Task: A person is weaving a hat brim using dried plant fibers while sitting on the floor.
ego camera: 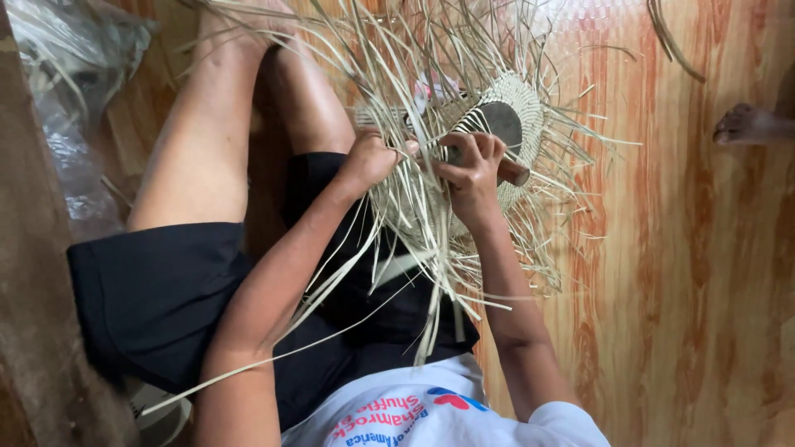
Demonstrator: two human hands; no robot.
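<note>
A partly woven straw piece [517,112] with a round woven part and a dark opening rests above my lap, with many loose pale strands [431,240] fanning out all around. My left hand [370,157] is closed on a few strands at the weave's left edge. My right hand [472,170] pinches strands at the rim, fingers curled against the woven part. The two hands are close together, almost touching. A dark rounded form [513,172] shows under the right hand's fingers inside the weave.
I sit on a glossy orange wood-grain floor [687,273], bare legs stretched forward, dark shorts [157,298] on. A crumpled clear plastic bag [66,91] lies at the left. Another person's foot [749,124] rests at the right edge. Loose strands [675,41] lie at top right.
</note>
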